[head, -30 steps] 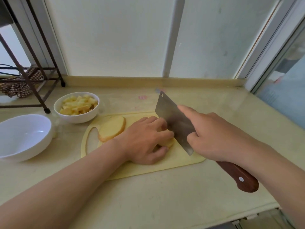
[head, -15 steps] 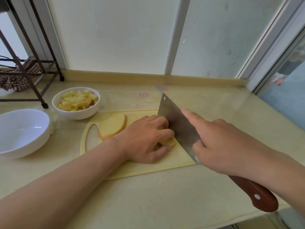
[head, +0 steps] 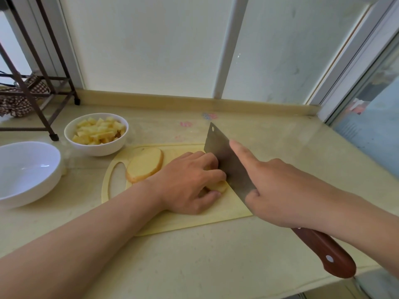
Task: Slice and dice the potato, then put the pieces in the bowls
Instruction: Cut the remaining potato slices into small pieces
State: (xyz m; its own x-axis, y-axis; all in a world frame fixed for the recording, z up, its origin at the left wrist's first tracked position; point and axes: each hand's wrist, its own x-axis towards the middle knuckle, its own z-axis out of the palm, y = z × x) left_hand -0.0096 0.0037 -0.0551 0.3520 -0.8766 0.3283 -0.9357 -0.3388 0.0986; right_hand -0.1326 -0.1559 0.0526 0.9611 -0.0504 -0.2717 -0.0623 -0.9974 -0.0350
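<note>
On the pale yellow cutting board my left hand presses down on a potato piece, most of it hidden under my fingers. My right hand grips a cleaver by its brown wooden handle, index finger stretched along the blade. The blade stands against my left knuckles, its edge down on the potato. A thick round potato slice lies flat on the board's left part. A small white bowl behind the board holds several potato dice. A larger white bowl at the left looks empty.
A dark metal rack with a checked cloth stands at the back left on the beige counter. A window wall runs along the back, and a glass pane closes the right side. The counter's front edge is close, at the lower right.
The cleaver has slid back towards me along the potato while my left hand stayed pressed on it. The view shifted slightly.
</note>
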